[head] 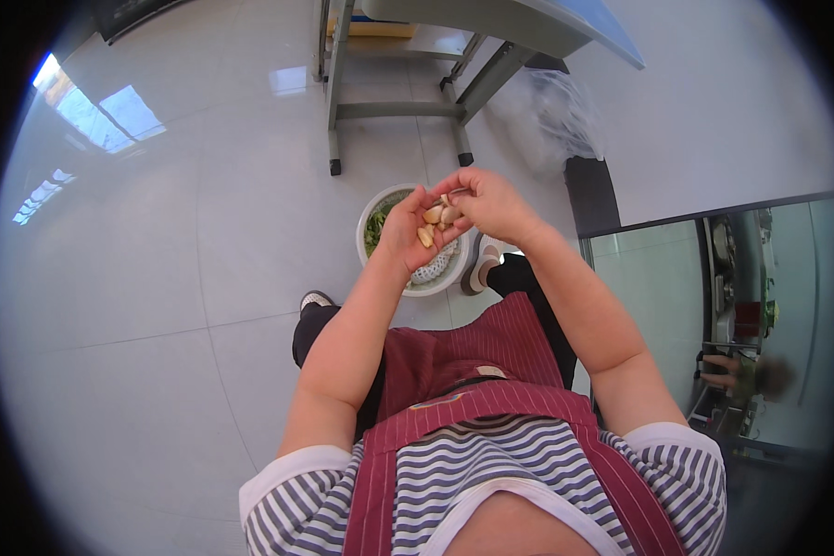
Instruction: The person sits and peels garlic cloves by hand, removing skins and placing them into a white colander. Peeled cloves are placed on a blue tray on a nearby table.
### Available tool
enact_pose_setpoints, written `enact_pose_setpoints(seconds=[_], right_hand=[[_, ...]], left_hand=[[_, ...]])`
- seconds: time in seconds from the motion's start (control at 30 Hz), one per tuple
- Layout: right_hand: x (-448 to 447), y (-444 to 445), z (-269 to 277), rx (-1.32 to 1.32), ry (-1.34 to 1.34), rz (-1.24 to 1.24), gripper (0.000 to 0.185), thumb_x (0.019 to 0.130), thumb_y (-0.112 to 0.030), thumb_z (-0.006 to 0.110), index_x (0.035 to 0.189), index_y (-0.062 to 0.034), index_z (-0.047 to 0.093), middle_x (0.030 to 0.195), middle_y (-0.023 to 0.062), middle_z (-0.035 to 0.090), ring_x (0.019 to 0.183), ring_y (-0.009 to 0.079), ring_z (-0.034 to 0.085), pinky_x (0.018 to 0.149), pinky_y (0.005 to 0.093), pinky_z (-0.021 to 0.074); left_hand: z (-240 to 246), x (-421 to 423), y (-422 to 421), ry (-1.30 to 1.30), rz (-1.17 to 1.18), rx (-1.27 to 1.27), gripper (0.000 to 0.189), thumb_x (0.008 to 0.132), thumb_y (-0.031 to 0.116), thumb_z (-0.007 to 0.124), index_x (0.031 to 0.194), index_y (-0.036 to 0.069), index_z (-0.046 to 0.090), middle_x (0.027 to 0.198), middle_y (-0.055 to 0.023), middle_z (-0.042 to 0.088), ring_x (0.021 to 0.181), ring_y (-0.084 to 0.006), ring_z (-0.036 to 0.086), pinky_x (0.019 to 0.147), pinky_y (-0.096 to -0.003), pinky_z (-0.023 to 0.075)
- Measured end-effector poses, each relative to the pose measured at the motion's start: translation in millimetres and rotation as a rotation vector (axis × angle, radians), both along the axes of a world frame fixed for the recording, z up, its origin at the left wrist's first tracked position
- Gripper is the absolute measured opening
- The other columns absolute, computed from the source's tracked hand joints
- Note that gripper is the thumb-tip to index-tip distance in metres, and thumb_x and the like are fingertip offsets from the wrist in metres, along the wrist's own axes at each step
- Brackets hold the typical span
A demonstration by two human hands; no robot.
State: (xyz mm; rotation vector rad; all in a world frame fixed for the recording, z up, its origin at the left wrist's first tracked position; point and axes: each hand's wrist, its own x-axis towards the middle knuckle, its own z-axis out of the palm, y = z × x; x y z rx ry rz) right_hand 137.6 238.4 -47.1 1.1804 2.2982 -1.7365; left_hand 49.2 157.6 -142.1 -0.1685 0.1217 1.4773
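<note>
My left hand [406, 226] is cupped, palm up, over the waste bin, and several garlic cloves [434, 214] lie in it. Some of the cloves look peeled and yellowish, others paler. The fingers of my right hand [490, 201] reach in from the right and pinch a clove at the upper edge of the pile. Part of that clove is hidden by the fingertips. Below both hands stands a round pale bin [361, 240] holding green leaf scraps [375, 226] and a white foam fruit net [434, 268].
A grey metal-legged desk [396, 110] stands ahead, with a yellow item [382, 29] under it. Clear plastic bags [552, 121] lie beside it. On the right is a reflective glass panel [650, 292] below a white surface [702, 125]. My shoes [316, 299] flank the bin on the tiled floor [132, 278].
</note>
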Motion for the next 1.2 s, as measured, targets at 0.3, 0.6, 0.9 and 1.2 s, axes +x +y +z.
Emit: enact_pose_setpoints(seconds=[0.3, 0.6, 0.9, 1.2], right_hand=[[26.2, -31.7, 16.0, 0.631, 0.061, 0.023, 0.014, 0.070, -0.009, 0.060, 0.082, -0.0012, 0.058, 0.076, 0.0080, 0.058, 0.069, 0.0169, 0.058, 0.064, 0.0280, 0.0465], [40.1, -35.4, -22.6, 0.406, 0.169, -0.181, 0.021, 0.072, -0.018, 0.064, 0.080, -0.0011, 0.055, 0.075, 0.0039, 0.054, 0.058, 0.0086, 0.050, 0.056, 0.0227, 0.0429], [50.1, -39.6, -4.9, 0.774, 0.172, -0.012, 0.021, 0.071, -0.012, 0.063, 0.089, -0.0013, 0.059, 0.073, 0.0037, 0.054, 0.058, 0.0083, 0.049, 0.054, 0.0213, 0.0422], [54.4, -41.1, 3.4, 0.677, 0.160, -0.036, 0.022, 0.070, -0.012, 0.056, 0.090, -0.0028, 0.058, 0.075, 0.0091, 0.056, 0.062, 0.0200, 0.055, 0.058, 0.0288, 0.0444]], left_hand=[[2.5, -1.1, -10.8, 0.090, 0.000, 0.079, 0.036, 0.092, 0.026, 0.031, 0.112, -0.002, 0.040, 0.105, -0.0199, 0.051, 0.093, -0.0311, 0.054, 0.083, -0.0413, 0.0472], [-0.9, 5.6, -17.1, 0.261, -0.062, -0.086, 0.033, 0.089, 0.029, 0.042, 0.104, 0.000, 0.049, 0.094, -0.0109, 0.055, 0.082, -0.0204, 0.056, 0.065, -0.0287, 0.0510], [20.7, 8.1, -27.8, 0.852, -0.189, 0.055, 0.018, 0.086, 0.020, 0.051, 0.093, 0.005, 0.056, 0.071, 0.0023, 0.050, 0.056, -0.0039, 0.042, 0.039, -0.0147, 0.0270], [16.3, 6.5, -28.2, 0.819, -0.069, 0.066, 0.018, 0.082, 0.023, 0.057, 0.086, 0.006, 0.058, 0.067, 0.0028, 0.051, 0.052, -0.0028, 0.041, 0.038, -0.0155, 0.0266]])
